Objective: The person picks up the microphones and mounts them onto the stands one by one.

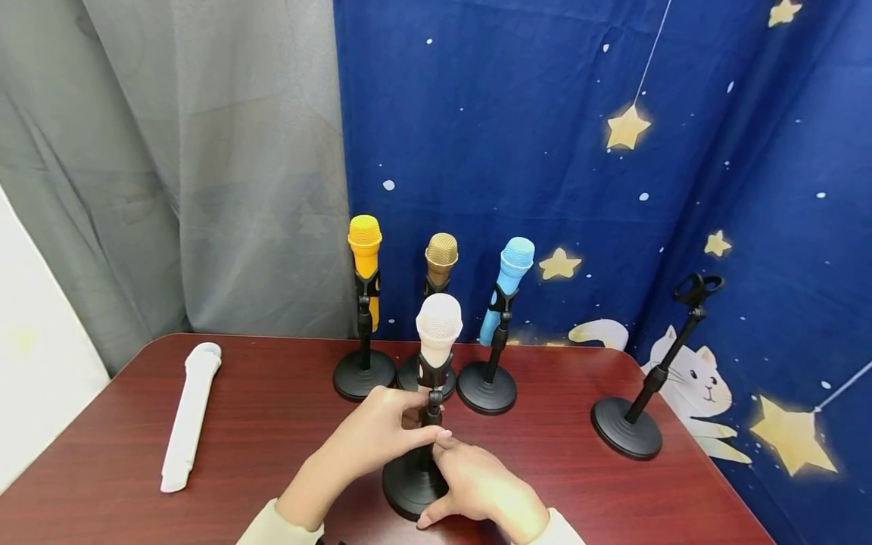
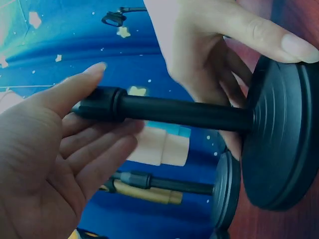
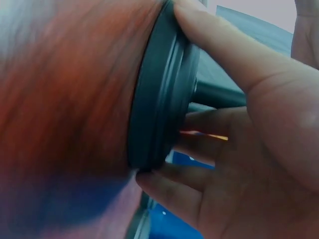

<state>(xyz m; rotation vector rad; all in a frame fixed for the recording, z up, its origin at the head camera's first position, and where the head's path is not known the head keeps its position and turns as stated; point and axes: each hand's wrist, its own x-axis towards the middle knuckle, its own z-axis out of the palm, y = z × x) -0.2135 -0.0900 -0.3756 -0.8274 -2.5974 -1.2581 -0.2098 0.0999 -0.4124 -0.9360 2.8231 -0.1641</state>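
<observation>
A white microphone [image 1: 439, 322] sits tilted in the clip of a black microphone stand [image 1: 407, 488] at the table's front middle. My left hand [image 1: 371, 435] holds the upper pole; in the left wrist view, thumb and fingers lie on either side of the collar [image 2: 102, 103]. With thumb and fingers spread, my right hand [image 1: 480, 484] grips the rim of the round base [image 3: 159, 99]. In the right wrist view the base looks tilted, and whether it touches the table is unclear. Part of the pole is hidden behind my hands.
Behind stand a yellow microphone [image 1: 365, 242], a gold microphone [image 1: 441, 253] and a light blue microphone [image 1: 509, 269], each on a black stand. Another white microphone [image 1: 189, 416] lies at the left. At right is a stand with a bare clip [image 1: 627, 428]. Curtains [image 1: 518, 113] hang behind the table.
</observation>
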